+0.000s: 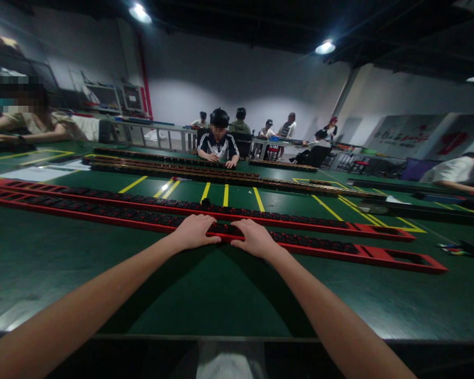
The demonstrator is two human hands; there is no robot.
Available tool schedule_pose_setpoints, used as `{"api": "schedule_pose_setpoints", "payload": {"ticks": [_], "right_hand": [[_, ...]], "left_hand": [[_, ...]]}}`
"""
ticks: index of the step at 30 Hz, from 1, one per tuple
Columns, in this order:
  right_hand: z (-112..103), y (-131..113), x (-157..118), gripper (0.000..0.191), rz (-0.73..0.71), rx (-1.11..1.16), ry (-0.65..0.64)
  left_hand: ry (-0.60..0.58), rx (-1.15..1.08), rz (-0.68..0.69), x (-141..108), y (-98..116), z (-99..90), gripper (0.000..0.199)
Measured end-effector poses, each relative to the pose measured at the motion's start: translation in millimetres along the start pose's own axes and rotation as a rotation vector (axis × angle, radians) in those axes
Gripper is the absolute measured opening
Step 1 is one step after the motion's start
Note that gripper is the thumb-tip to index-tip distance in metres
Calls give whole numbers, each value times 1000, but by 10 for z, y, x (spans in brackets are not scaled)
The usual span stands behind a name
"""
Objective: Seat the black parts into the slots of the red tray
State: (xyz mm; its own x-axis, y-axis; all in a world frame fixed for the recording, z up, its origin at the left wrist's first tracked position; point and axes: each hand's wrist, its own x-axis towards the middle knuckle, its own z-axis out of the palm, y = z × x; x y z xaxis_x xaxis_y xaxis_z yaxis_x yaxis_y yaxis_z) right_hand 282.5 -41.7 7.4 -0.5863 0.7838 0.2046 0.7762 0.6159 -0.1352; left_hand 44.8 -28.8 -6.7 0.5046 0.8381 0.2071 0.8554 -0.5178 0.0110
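"Fingers (205, 219) of the left hand (193, 231), how placed?"

"Curled over the near red frame (324, 254), thumb along the front edge. Then, past a short gap, much the same for the right hand (256, 238), with thumbs almost facing. Impossible to tell whether truly clamped or only pressing down."

"And lying where?"

"Flat on the green counter (213, 295), right in front, running nearly the whole width, just beside the far red frame (365, 230) and roughly parallel to it."

"Heavy to handle?"

"Probably moderate, more awkward than weighty given such length. Likely stiff across, perhaps a little whippy toward the left end, and rather smooth along the rails."

"Where to take hold?"

"By both outer rails, hands well spread either side of the middle, to keep from sagging or twisting. Better not by the black inserts (142, 213), perhaps loose in their slots. At the right end, maybe a handy grip on the solid red part beside the opening."

"And the look, left to right?"

"Bright red at the left, with open slots between thin crossbars. Next, a long row of squarish black inserts flecked with red, partly hidden under both hands. Last, plain red with a narrow slot, a long rectangular opening and a tapered tip."
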Motion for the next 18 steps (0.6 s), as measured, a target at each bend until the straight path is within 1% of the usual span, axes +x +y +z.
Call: {"api": "schedule_pose_setpoints", "payload": {"ticks": [9,12,18], "right_hand": [[4,3,1,60,8,8,-5],[0,-1,3,60,1,4,-4],[-7,-13,2,57,-15,-10,9]], "left_hand": [[7,7,7,-13,3,-8,62],[18,-8,36,-21,14,-9,61],[17,-26,117,-41,102,-36,54]]}}
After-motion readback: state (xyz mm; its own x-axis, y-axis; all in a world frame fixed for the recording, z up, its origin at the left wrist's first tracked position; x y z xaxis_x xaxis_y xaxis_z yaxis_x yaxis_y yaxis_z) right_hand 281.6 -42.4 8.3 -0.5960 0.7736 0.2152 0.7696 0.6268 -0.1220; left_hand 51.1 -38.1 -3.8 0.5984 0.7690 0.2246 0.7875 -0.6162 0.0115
